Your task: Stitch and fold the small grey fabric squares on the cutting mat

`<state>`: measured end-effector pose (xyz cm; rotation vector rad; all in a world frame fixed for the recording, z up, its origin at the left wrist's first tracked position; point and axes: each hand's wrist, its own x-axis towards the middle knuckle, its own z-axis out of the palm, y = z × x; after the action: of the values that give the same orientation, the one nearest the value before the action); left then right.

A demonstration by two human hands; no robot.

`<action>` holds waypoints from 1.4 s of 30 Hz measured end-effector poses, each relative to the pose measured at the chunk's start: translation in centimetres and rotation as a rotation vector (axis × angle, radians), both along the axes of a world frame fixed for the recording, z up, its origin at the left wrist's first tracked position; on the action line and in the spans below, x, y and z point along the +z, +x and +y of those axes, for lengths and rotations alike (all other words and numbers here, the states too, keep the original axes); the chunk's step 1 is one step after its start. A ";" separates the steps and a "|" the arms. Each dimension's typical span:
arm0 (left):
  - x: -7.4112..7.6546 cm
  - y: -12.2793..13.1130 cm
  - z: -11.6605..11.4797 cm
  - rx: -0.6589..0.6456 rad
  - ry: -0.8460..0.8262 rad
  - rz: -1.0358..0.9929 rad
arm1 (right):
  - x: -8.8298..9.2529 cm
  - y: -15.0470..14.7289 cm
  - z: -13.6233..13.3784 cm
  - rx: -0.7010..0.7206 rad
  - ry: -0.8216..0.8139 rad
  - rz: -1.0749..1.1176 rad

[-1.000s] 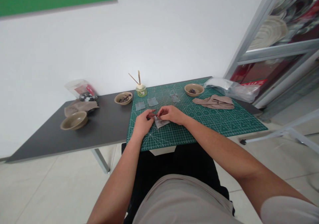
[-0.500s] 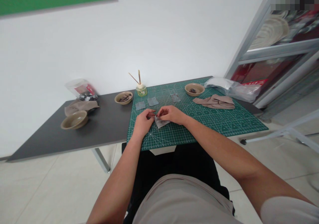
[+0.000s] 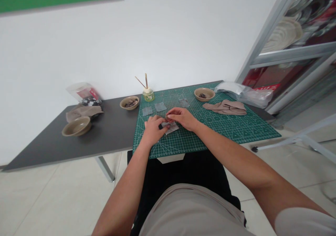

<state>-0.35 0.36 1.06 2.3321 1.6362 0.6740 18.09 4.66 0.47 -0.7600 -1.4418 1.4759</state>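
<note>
Both my hands work close together on a small clear plastic packet (image 3: 172, 127) lying on a green cutting mat (image 3: 217, 127). My left hand (image 3: 153, 130) covers the packet's left end, with its fingers curled over the edge. My right hand (image 3: 182, 118) pinches at the packet's upper edge. A small brown piece (image 3: 167, 119) shows between my right fingertips, and my fingers partly hide it. Its exact shape is too small to tell.
Several flat clear packets lie on the mat's far side. Beige bowls (image 3: 204, 94) (image 3: 129, 103) hold dark pieces, and another bowl (image 3: 76, 126) sits on the grey table (image 3: 110, 136). A jar with sticks (image 3: 148, 95), folded cloth (image 3: 224, 107) and a plastic bag (image 3: 244, 94) stand nearby.
My left hand has moved right and onto the packet, closing the gap between my hands. My right hand has shifted slightly up, and the packet sits a little further right.
</note>
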 end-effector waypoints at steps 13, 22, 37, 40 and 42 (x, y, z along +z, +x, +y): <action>0.0 0.4 -0.1 0.132 0.022 0.054 | -0.4 -0.1 0.3 -0.039 -0.022 0.057; 0.0 0.4 -0.1 0.124 0.022 0.067 | -0.2 0.0 0.3 -0.046 -0.023 0.060; 0.1 0.6 -0.3 0.103 0.013 0.113 | -0.3 0.0 0.2 -0.071 0.071 -0.072; 0.0 0.5 -0.2 0.104 0.013 0.115 | -0.4 0.0 0.2 -0.068 0.094 -0.110; -0.1 0.5 -0.2 0.102 0.011 0.116 | -0.6 -0.1 0.3 -0.077 0.091 -0.105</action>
<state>0.17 0.18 1.00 2.3490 1.8155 0.5788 17.98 4.91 -0.16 -0.8378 -1.5307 1.3195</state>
